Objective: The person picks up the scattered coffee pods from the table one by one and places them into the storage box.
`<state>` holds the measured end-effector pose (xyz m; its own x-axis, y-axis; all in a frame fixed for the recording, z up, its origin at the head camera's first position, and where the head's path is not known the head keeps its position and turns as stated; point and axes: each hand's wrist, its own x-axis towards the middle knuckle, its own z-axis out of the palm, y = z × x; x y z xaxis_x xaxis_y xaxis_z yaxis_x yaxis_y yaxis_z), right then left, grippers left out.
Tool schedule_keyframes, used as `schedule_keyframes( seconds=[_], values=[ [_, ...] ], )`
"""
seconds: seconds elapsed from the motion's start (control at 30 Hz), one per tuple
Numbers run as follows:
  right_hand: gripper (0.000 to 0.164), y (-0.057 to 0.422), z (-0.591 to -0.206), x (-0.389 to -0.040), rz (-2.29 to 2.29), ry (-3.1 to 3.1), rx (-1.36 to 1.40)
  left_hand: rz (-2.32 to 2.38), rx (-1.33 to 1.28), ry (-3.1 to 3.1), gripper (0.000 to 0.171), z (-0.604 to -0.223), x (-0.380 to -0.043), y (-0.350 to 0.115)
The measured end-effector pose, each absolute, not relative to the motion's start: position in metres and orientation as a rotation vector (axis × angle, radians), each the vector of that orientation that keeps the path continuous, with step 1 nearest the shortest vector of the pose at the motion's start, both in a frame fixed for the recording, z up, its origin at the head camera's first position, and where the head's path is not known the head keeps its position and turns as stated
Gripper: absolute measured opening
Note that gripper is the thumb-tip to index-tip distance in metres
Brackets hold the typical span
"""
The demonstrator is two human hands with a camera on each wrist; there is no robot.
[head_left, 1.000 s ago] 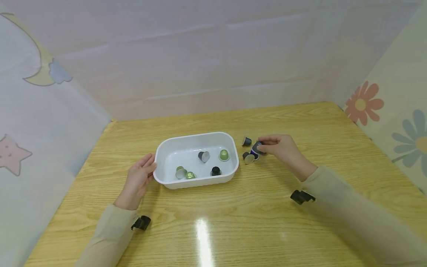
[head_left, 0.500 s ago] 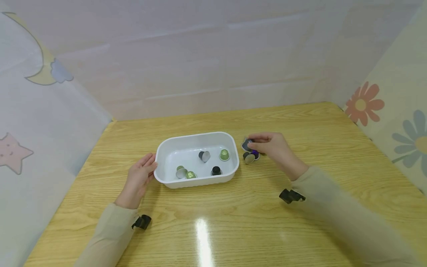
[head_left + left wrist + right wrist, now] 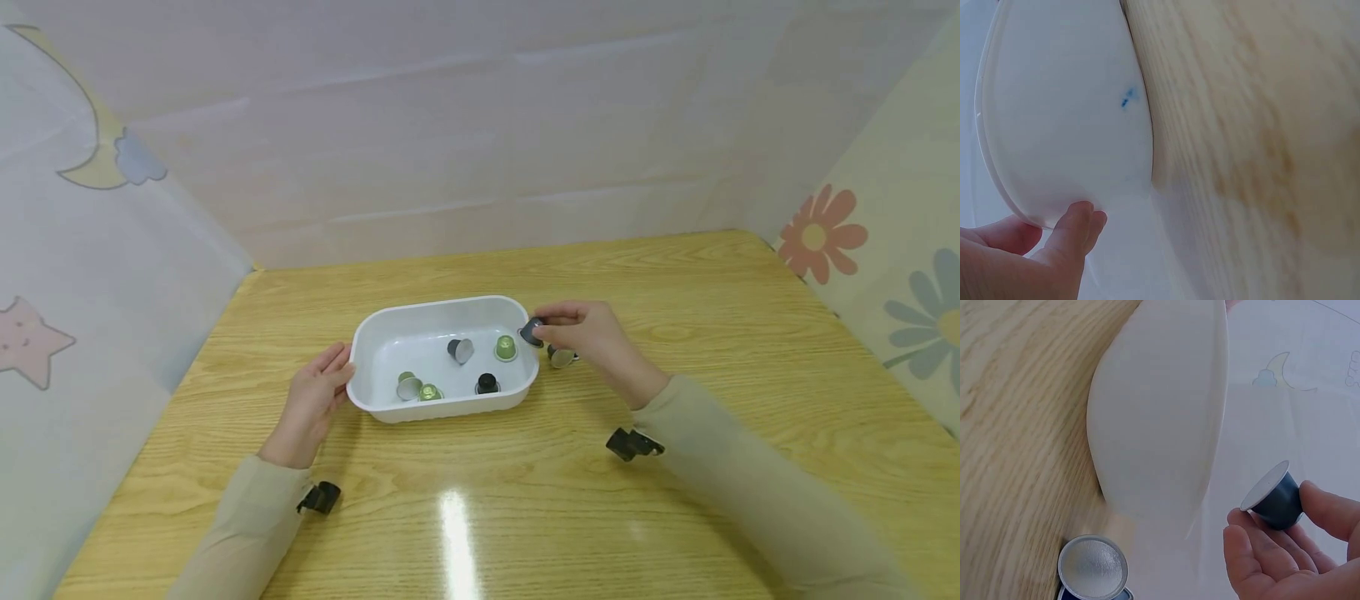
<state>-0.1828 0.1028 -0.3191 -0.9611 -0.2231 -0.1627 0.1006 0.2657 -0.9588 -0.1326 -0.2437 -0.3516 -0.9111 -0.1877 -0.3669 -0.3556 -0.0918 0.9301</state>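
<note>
My right hand [image 3: 588, 333] pinches a dark blue-grey coffee capsule [image 3: 1279, 500] between thumb and fingers, beside the right rim of a white plastic tub [image 3: 442, 407]. Its pale foil lid faces the tub in the right wrist view. My left hand [image 3: 311, 404] grips the tub's left rim, thumb and fingers either side of it [image 3: 1054, 247]. Inside the tub lie two green capsules [image 3: 506, 347] with rounded tops showing, a tipped green one [image 3: 408, 386], a tipped dark one [image 3: 461, 351] and a black one [image 3: 487, 383].
On the wooden table [image 3: 600, 517], right of the tub, a capsule [image 3: 559, 357] shows its foil lid. Part of a blue one [image 3: 1069, 594] shows beneath it in the right wrist view; my right hand partly covers that spot in the head view. Printed cloth walls [image 3: 480, 167] surround the table.
My right hand has carried the dark capsule leftward from the loose pile to the tub's right rim. The left hand and the tub have stayed nearly still.
</note>
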Motion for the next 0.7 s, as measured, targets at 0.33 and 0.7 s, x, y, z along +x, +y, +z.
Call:
schedule_keyframes(
  seconds=[0.33, 0.7],
  values=[
    [0.039, 0.083, -0.327, -0.184, -1.697, 2.265, -0.099, 2.169, -0.608, 2.022, 0.06, -0.35, -0.132, -0.243],
    [0.038, 0.069, -0.332, -0.185, -1.619, 2.305, -0.097, 2.156, -0.614, 2.032, 0.059, -0.35, -0.133, -0.244]
  ],
)
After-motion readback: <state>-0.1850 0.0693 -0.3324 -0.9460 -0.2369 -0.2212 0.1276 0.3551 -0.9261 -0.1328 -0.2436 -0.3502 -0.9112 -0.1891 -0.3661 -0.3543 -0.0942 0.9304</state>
